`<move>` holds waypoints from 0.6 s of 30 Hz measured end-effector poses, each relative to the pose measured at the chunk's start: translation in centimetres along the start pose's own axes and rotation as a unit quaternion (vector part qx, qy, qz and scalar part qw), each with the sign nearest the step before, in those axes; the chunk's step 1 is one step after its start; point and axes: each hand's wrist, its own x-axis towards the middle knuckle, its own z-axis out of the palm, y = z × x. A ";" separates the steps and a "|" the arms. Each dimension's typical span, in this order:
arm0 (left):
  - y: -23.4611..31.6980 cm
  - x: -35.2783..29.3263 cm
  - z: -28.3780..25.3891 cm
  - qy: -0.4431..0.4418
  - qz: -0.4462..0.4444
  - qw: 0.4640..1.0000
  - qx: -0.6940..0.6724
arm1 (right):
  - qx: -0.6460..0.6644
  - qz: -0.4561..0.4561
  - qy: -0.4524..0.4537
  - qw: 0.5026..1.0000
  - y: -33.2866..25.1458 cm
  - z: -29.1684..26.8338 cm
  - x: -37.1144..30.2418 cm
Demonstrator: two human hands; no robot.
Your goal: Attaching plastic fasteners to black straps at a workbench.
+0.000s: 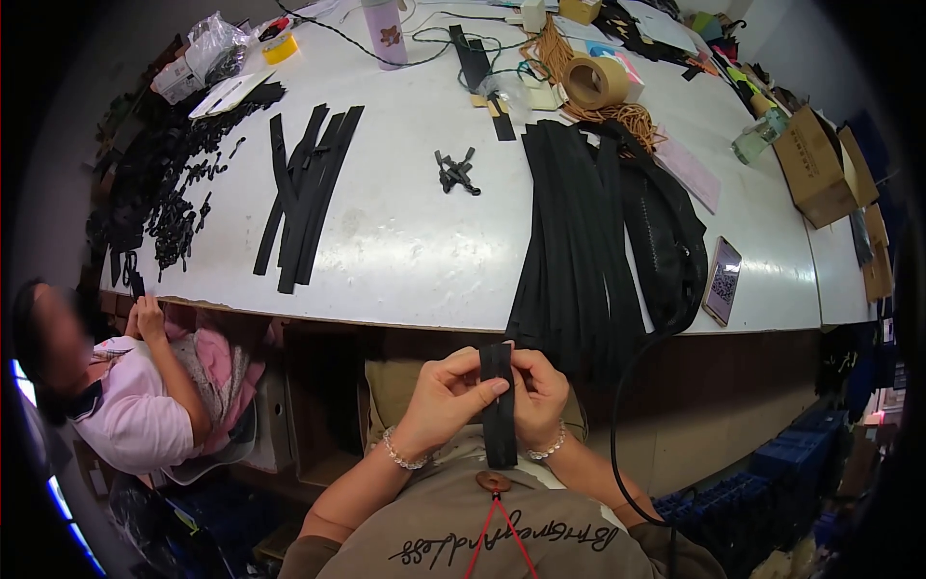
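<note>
A black zipper strip [498,410] hangs upright in front of my chest, just off the table's front edge. My left hand [451,394] pinches its upper part, the thumb lying across its face. On the other side, my right hand [540,391] grips the same strip near the top with curled fingers. Any slider between the fingertips is hidden. A thick bundle of long black zipper strips [569,241] lies on the table ahead, to the right, some ends drooping over the edge. A small pile of black zipper sliders [455,174] sits in mid-table.
Fewer black strips [307,198] lie left of the middle. Loose black pulls [178,227] spread along the left side, where a co-worker [145,386] sits handling a small black piece. A black bag [661,241], a phone [722,280] and a tape roll [593,82] occupy the right.
</note>
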 end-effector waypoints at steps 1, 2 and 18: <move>0.0 0.0 0.0 -0.005 0.000 1.000 0.005 | 0.000 0.000 0.000 1.000 0.0 0.0 0.0; 0.1 0.0 -0.1 -0.010 0.001 1.000 0.011 | 0.008 0.020 0.001 1.000 -0.1 0.1 0.0; 0.8 -0.3 0.7 0.004 -0.005 1.000 -0.018 | 0.064 0.088 -0.008 0.994 -0.1 -0.2 -0.3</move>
